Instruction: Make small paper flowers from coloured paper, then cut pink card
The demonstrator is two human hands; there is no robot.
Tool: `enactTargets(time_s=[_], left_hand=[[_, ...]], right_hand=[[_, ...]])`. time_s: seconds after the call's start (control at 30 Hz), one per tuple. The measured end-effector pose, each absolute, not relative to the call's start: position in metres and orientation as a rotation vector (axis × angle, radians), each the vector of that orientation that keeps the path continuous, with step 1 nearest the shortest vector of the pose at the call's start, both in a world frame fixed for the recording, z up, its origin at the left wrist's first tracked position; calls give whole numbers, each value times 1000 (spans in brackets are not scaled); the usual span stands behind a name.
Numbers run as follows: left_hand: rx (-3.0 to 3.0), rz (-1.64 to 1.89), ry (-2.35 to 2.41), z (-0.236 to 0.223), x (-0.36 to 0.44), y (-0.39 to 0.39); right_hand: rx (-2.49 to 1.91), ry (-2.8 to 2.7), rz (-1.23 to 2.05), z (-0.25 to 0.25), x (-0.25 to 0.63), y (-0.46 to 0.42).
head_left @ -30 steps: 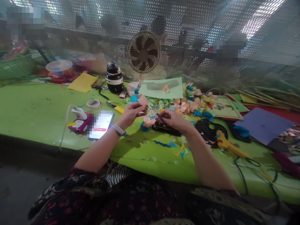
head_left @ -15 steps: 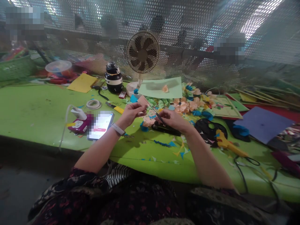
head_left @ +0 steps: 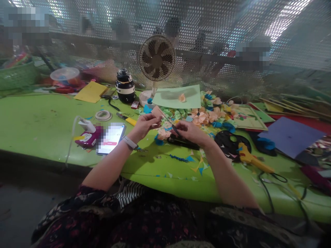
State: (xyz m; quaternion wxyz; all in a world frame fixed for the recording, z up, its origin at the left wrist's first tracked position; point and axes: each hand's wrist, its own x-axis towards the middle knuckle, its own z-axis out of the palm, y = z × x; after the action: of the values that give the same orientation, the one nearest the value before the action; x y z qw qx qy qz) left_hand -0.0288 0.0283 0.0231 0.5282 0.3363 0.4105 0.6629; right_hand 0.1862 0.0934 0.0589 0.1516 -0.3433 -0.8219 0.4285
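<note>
Between the thumb and fingers of my left hand point(head_left: 147, 124) is a small piece of peach paper point(head_left: 156, 112), pinched and held up over the table. My right hand point(head_left: 190, 131) is closed on a slim pointed tool with a dark handle point(head_left: 176, 130); its thin metal tip reaches the paper's right edge. Whether it is scissors or tweezers I cannot tell. Beyond both hands lies a heap of curled paper petals point(head_left: 203, 116) in peach, green, blue and yellow. Under my right hand, a long black object point(head_left: 183, 142) rests on the table.
A fan point(head_left: 157, 58) and a black jar point(head_left: 125, 88) stand at the back. On the left are a tape roll point(head_left: 103, 115), a lit phone point(head_left: 111, 138) and a yellow cutter point(head_left: 130, 120). A yellow glue gun point(head_left: 254, 160) with its cord and purple paper point(head_left: 292, 136) lie right.
Almost nothing differs. Both hands keep their hold on the peach paper and the slim tool, with only a very slight shift of the tool and the view.
</note>
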Motion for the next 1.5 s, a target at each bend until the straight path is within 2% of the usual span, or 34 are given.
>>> enactTargets(time_s=[0.57,0.83,1.5], left_hand=[[779,1553,981,24,-32,28],[794,1680,1040,23,-36,30],[875,1643,1079,23,-32,30]], right_hand=[[-960,-2240,1333,53,184,95],[-982,-2250,1327,52,185,95],[-1007,-2308,1266,49,184,96]])
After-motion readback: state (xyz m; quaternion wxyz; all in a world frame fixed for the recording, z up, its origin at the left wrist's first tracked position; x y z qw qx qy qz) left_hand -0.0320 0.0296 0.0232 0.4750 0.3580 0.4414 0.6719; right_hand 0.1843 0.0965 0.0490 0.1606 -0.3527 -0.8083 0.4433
